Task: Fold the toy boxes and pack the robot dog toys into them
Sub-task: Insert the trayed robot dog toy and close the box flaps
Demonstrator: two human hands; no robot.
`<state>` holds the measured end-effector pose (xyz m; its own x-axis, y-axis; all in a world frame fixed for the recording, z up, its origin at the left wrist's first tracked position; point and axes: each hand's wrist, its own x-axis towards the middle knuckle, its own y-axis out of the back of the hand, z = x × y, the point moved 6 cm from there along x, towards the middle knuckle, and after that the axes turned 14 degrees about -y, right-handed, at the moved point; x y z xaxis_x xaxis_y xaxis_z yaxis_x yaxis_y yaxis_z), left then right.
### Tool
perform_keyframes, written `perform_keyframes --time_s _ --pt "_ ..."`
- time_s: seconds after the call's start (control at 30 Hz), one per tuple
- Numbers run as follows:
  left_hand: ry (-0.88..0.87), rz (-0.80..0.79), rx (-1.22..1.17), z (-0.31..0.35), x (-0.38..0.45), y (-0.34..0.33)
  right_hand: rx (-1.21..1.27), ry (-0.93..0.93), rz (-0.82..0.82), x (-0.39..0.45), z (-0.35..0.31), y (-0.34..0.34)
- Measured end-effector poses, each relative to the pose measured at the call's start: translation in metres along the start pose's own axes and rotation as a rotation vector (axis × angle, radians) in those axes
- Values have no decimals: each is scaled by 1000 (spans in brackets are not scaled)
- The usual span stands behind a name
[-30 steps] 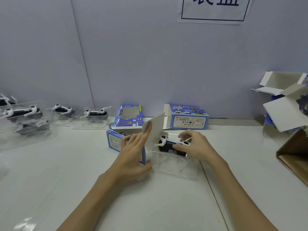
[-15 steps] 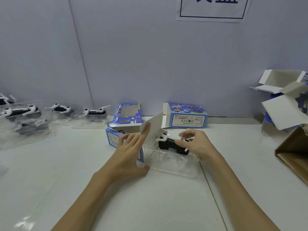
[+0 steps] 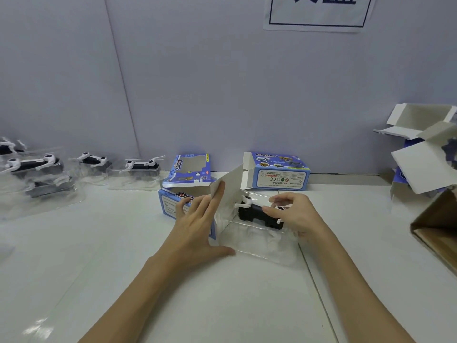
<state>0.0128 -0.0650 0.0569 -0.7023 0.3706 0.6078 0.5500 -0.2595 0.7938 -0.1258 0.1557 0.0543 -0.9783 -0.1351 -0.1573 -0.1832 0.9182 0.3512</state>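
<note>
Left hand [image 3: 197, 226] bracing blue box [image 3: 170, 206], right hand [image 3: 294, 214] gripping robot dog [image 3: 254, 212]

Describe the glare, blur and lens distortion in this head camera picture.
Head view: soft even light, faint shadows; glare patch on the glossy white table; clear plastic toy trays at left smeared and hazy; wide-angle lens bends the grey wall seam and stretches the white-lined folded cartons at right.

Bare forearms (no sleeves, no gloves)
</note>
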Motion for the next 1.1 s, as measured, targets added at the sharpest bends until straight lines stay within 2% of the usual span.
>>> perform_keyframes --time_s 0.23,0.37,0.53,0.77,0.9,1.1 --pt "18 68 -81 -12 -1 10 43 -22 -27 -7 -3 1" --pt "27 84 -78 -14 -1 10 96 -36 28 -9 1 -3" --pt "19 27 -69 -14 -4 -3 82 -45 134 -14 4 -13" --pt "57 109 -171 -2 2 1 37 25 210 -25 0 -36" --pt "80 126 -249 0 2 10 201 -5 114 -28 -3 -46" --pt "81 152 -238 4 2 13 112 98 145 -35 -9 -49"
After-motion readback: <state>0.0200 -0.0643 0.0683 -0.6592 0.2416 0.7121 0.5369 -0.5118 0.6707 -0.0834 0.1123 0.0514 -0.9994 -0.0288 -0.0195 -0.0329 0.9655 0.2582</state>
